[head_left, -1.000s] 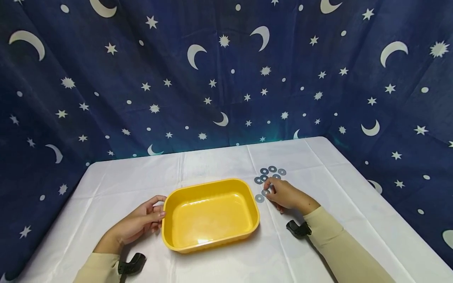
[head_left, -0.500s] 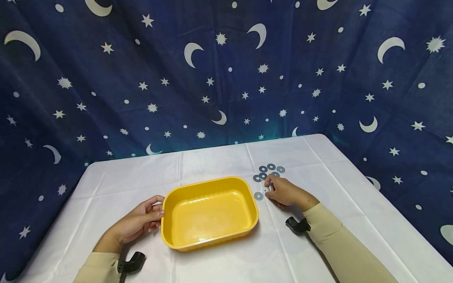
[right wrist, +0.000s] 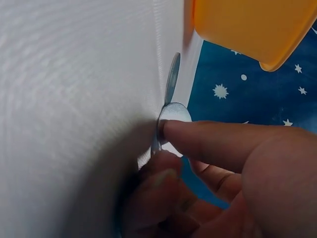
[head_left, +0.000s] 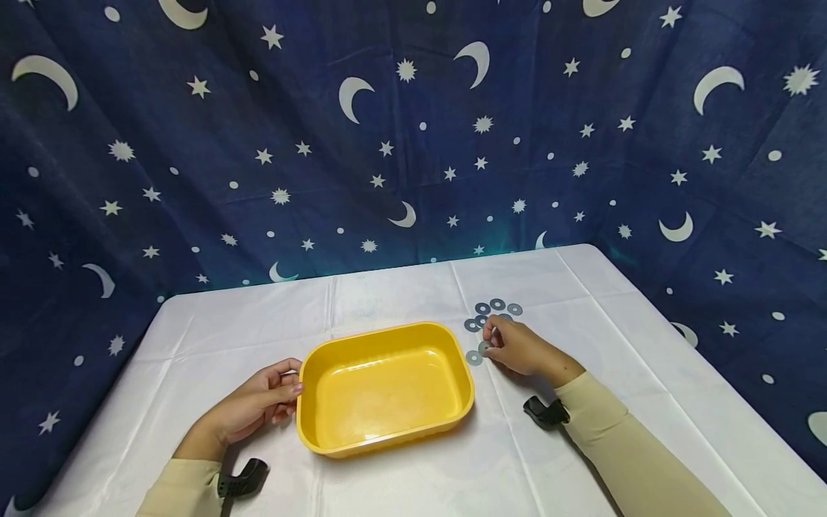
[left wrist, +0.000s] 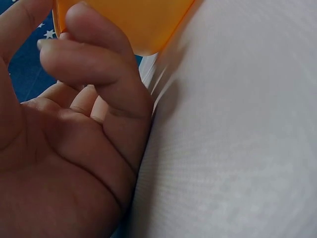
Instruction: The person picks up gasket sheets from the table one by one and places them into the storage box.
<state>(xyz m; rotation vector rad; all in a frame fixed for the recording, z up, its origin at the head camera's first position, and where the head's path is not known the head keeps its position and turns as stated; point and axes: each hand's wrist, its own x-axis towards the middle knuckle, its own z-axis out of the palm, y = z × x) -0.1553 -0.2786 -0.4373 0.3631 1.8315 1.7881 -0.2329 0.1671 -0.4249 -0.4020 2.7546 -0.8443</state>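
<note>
A yellow rectangular tray (head_left: 388, 395) stands on the table in the head view. My left hand (head_left: 255, 402) holds its left end, thumb at the rim; the lower fingers (left wrist: 89, 64) are curled beside it in the left wrist view. Right of the tray, my right hand (head_left: 520, 350) pinches a flat grey washer (right wrist: 177, 113) between thumb and finger, close over the cloth. Partly behind the fingers, that washer's hole is hidden in the right wrist view. Another washer (head_left: 474, 357) lies right beside it, near the tray's right wall.
Beyond my right hand lies a loose cluster of several washers (head_left: 482, 309), some overlapping. White cloth (head_left: 388, 294) covers the table. A dark blue curtain (head_left: 439, 201) with moons and stars hangs behind and around it. Black wrist cameras (head_left: 545, 413) sit on both wrists.
The right thumb and fingers have closed in on the washer, which has tilted slightly and turned darker. The left hand and tray have stayed in place; the head view shifted a little.
</note>
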